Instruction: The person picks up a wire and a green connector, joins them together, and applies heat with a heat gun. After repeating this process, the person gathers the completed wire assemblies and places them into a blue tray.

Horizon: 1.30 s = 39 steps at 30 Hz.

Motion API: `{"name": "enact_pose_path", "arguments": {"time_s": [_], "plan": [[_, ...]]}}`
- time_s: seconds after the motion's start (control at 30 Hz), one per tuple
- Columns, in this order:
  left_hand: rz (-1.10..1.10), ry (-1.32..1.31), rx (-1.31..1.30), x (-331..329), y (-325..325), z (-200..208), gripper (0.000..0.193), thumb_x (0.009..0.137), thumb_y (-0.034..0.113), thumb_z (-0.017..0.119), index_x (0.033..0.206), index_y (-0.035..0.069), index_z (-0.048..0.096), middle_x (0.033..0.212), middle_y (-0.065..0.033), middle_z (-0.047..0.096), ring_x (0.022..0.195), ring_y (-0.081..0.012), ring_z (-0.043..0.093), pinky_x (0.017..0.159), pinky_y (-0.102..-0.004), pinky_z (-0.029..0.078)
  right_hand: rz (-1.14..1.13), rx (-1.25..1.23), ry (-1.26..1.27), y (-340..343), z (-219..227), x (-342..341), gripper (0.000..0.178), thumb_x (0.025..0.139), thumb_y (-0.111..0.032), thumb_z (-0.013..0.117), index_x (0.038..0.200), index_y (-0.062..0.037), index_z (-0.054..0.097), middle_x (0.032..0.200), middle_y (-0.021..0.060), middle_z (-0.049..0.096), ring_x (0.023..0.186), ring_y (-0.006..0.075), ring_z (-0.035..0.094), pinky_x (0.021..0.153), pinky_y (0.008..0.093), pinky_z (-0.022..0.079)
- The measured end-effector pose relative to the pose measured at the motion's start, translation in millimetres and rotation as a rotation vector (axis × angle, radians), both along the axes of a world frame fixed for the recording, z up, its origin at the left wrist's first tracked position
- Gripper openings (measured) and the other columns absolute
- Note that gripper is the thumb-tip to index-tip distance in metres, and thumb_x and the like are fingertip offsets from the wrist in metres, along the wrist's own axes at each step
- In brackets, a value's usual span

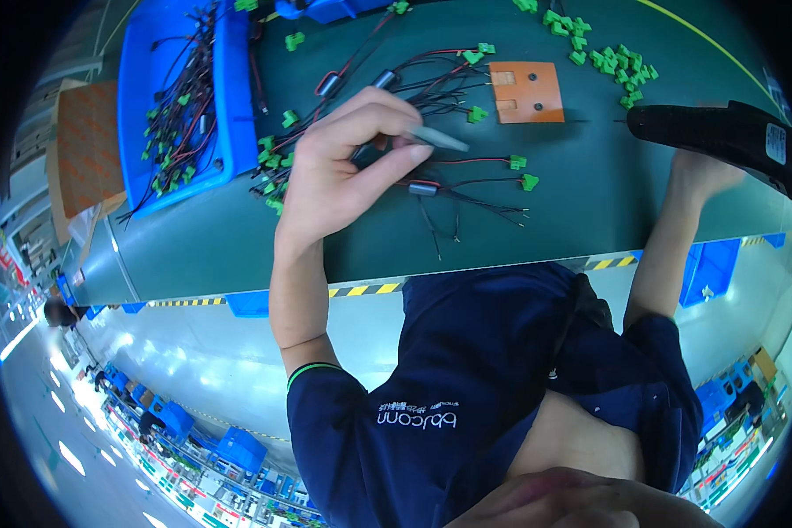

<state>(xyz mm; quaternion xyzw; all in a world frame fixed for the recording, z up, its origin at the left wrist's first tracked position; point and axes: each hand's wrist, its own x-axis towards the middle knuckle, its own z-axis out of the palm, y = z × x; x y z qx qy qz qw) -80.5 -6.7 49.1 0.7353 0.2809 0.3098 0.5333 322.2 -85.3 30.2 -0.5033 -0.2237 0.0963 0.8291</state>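
Observation:
My left hand (348, 163) is closed in a pinch above the green table. Between thumb and fingers it grips a grey tapered stick (442, 139), whose exact kind I cannot make out. Below and right of it lies a wire harness with a dark cylinder (423, 188), red and black wires and green connectors (519, 163). More harnesses with green plugs lie behind and beside the hand. At the right, my right hand (706, 176) is partly covered by a long black object (722, 132) with a white label; its fingers are hidden.
An orange fixture plate (528, 91) with two dark holes and slots lies beyond my left hand. Loose green connectors (620, 70) are scattered at the back right. A blue bin (238, 132) of harnesses stands at the left, next to brown cardboard (88, 145).

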Motion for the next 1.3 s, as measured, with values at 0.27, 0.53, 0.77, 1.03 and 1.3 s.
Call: {"name": "enact_pose_path", "arguments": {"time_s": [0.27, 0.53, 0.77, 1.03, 1.3], "plan": [[0.313, -0.2, -0.228, -41.8, -41.0, -17.0, 0.013, 0.095, -0.003, 0.073, 0.108, -0.007, 0.074, 0.11, -0.0139, 0.071, 0.095, -0.0218, 0.074, 0.081, -0.0299, 0.059, 0.729, -0.123, -1.058, -63.4, 19.4, -107.5, 0.022, 0.09, -0.019, 0.078, 0.1, -0.0012, 0.069, 0.081, 0.0111, 0.065, 0.069, 0.0257, 0.061, 0.061, 0.038, 0.051], [0.567, -0.227, -0.206, -48.9, -52.5, -22.2, 0.013, 0.102, 0.001, 0.067, 0.11, -0.009, 0.071, 0.107, -0.0177, 0.074, 0.089, -0.0238, 0.076, 0.077, -0.0296, 0.059, 0.858, -0.488, -1.587, -35.7, -11.1, -163.9, 0.024, 0.08, -0.019, 0.082, 0.096, -0.0069, 0.069, 0.092, 0.0047, 0.061, 0.091, 0.0235, 0.061, 0.079, 0.0373, 0.046], [0.851, -0.087, -0.144, -71.4, -58.4, -17.6, 0.018, 0.1, 0.005, 0.071, 0.111, -0.01, 0.071, 0.092, -0.0146, 0.076, 0.077, -0.0164, 0.073, 0.067, -0.0247, 0.055, 0.645, -0.438, -1.583, -24.7, -16.1, -158.6, 0.021, 0.081, -0.017, 0.081, 0.098, -0.0095, 0.071, 0.096, 0.0044, 0.061, 0.093, 0.0233, 0.06, 0.08, 0.0386, 0.045], [0.756, 0.364, -0.177, -69.5, -68.1, -8.5, 0.019, 0.099, 0.014, 0.075, 0.091, -0.004, 0.075, 0.087, -0.0081, 0.074, 0.063, -0.0121, 0.064, 0.056, -0.0252, 0.046, 0.851, -0.459, -1.556, -36.8, -16.1, -200.3, 0.035, 0.075, -0.03, 0.086, 0.094, -0.0072, 0.068, 0.092, 0.0047, 0.055, 0.092, 0.0235, 0.057, 0.08, 0.0378, 0.042], [0.348, 0.652, 0.764, -40.5, -78.7, -19.1, 0.021, 0.084, 0.016, 0.081, 0.102, 0.007, 0.072, 0.082, -0.0062, 0.058, 0.075, -0.0245, 0.063, 0.064, -0.0382, 0.051, 0.895, -0.533, -1.617, -38.3, -0.4, -199.6, 0.021, 0.08, -0.021, 0.08, 0.086, -0.0074, 0.066, 0.092, 0.0065, 0.057, 0.094, 0.023, 0.059, 0.08, 0.0373, 0.043]]}}
